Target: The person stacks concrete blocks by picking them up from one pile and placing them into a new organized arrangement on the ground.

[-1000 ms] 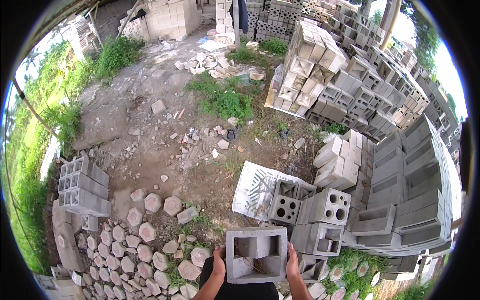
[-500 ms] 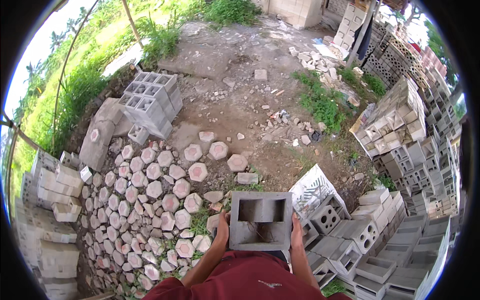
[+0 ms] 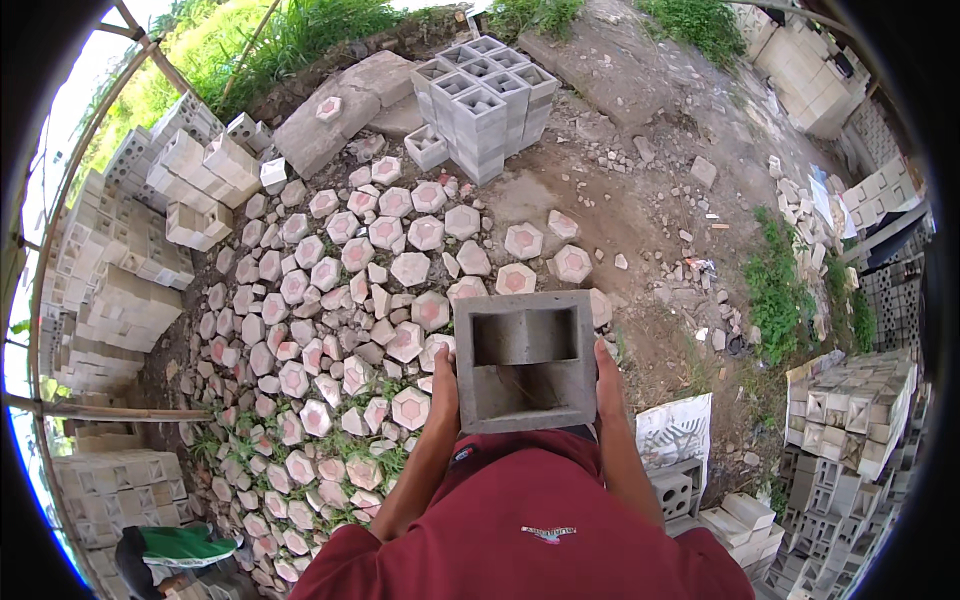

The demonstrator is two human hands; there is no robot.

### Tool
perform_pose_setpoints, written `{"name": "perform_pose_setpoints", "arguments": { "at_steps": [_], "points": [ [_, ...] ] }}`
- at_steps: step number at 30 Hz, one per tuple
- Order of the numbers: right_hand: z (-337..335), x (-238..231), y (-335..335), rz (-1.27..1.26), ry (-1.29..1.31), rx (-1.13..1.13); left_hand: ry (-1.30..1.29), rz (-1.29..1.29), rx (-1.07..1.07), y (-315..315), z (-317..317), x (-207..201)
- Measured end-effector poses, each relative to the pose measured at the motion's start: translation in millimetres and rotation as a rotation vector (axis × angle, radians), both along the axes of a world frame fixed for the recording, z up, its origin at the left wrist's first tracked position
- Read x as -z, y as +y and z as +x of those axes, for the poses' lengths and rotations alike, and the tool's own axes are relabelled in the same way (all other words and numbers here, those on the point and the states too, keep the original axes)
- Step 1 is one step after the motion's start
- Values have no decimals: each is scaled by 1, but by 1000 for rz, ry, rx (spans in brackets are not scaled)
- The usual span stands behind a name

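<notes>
A grey hollow concrete block [image 3: 483,412] is held up in front of my body, its two cavities facing up. Dry strands lie in the nearer cavity. My left hand [image 3: 444,385] presses against the block's left side, and my right hand [image 3: 609,382] grips its right side. The far fingers of both hands are mostly hidden by the block. Ahead and slightly left stands a neat stack of similar grey blocks [image 3: 505,105], with one single block [image 3: 426,147] on the ground at its near left corner.
Hexagonal pavers [image 3: 410,268] and rubble cover the ground to the left. Pale blocks are piled along the left edge [image 3: 130,310] and at the right [image 3: 850,410]. A wooden pole [image 3: 120,412] juts in from the left. A white printed sack [image 3: 675,435] lies at the right.
My view and body have turned left, with the block still between both hands. The block stack now appears nearer the middle, and the right-hand piles have slid toward the edge.
</notes>
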State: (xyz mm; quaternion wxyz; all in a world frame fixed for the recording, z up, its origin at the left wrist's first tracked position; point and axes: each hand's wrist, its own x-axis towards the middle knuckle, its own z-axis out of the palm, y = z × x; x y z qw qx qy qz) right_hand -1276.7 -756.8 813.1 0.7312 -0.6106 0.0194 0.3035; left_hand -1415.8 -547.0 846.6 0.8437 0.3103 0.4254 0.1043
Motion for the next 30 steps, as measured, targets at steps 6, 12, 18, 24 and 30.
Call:
{"name": "perform_pose_setpoints", "arguments": {
  "at_steps": [6, 12, 18, 24, 30],
  "points": [
    [68, 11, 91, 77, -63, -174, 18, 29, -160, 65, 33, 14],
    [147, 8, 210, 165, -103, -407, -10, 85, -330, 138, 79, 3],
    [170, -5, 349, 285, 369, -737, 61, 229, -669, 207, 67, 17],
    [161, 30, 501, 260, 17, -977, 85, 282, -923, 289, 65, 5],
    [225, 18, 646, 230, -91, -1039, -133, 315, -929, 435, 111, 56]
  ]
}}
